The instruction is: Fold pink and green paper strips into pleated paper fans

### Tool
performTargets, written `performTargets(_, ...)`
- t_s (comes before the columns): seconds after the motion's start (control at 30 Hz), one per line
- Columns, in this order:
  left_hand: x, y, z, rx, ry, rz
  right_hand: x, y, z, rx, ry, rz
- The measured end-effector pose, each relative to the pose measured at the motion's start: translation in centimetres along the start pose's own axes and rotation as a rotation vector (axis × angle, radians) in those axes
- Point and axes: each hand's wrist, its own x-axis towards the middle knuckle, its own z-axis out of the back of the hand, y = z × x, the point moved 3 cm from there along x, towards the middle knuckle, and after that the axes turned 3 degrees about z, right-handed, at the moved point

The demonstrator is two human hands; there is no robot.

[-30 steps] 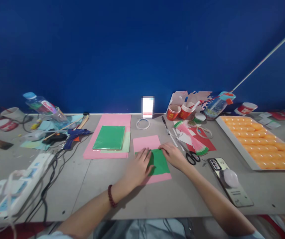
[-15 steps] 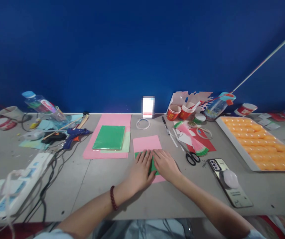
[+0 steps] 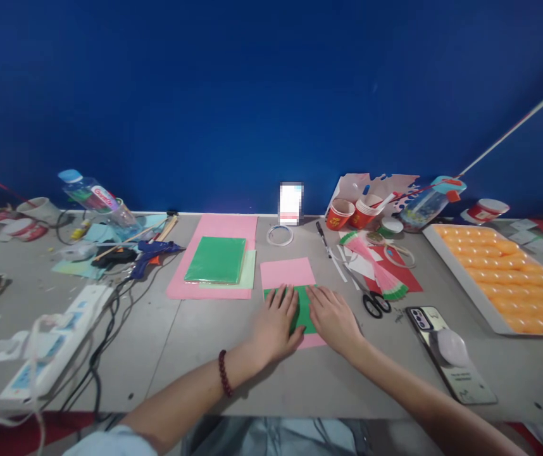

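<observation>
A green paper strip (image 3: 304, 311) lies across a pink sheet of paper (image 3: 288, 272) in front of me. My left hand (image 3: 276, 324) rests flat on the green strip's left part, fingers stretched out and pointing away from me. On the strip's right end lies my right hand (image 3: 337, 318), palm down with its fingers extended. Green shows in the gap between the two hands; the strip's ends are mostly covered by them. Closest to my right hand are black-handled scissors (image 3: 376, 304). Neither hand grips anything.
To the left are a packet of green paper (image 3: 217, 259) on pink sheets, a blue glue gun (image 3: 150, 254) and a power strip (image 3: 62, 342). On the right are red paper cups (image 3: 340, 214), a phone (image 3: 452, 354) and a tray of orange balls (image 3: 504, 278).
My hands have moved apart, with the right hand sliding rightward over the green strip, so more green shows between them. The whole view has shifted slightly.
</observation>
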Motion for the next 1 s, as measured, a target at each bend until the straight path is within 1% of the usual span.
performTargets(0.13, 0.1, -0.1, 0.4, -0.008, -0.003, -0.014, -0.3, -0.7, 0.2, 0.053, -0.023, -0.042)
performTargets(0.27, 0.0, -0.2, 0.5, 0.006, 0.001, -0.04, -0.5, -1.7, 0.3, 0.148, -0.093, -0.081)
performTargets(0.37, 0.0, -0.1, 0.5, 0.021, 0.001, -0.05, -0.5, -2.5, 0.1, 0.178, -0.137, -0.081)
performTargets(0.47, 0.0, -0.1, 0.8, 0.021, 0.004, -0.054, -0.2, -2.7, 0.0, 0.178, -0.154, -0.086)
performTargets(0.57, 0.1, -0.3, 1.2, 0.017, 0.015, -0.051, 0.5, -2.1, 0.2, 0.153, -0.111, -0.103)
performTargets(0.63, 0.2, -0.3, 1.4, 0.015, 0.019, -0.044, 1.0, -1.4, 0.4, 0.104, -0.028, -0.084)
performTargets(0.73, 0.2, -0.4, 1.3, 0.008, -0.002, -0.041, 1.4, -0.5, 0.9, 0.031, 0.044, -0.074)
performTargets(0.87, 0.1, -0.3, 1.0, -0.004, -0.016, -0.043, 1.3, 0.0, 0.9, 0.001, 0.044, -0.102)
performTargets(1.0, 0.1, -0.3, 0.9, -0.008, -0.024, -0.04, 1.0, 0.3, 0.2, 0.042, 0.052, -0.054)
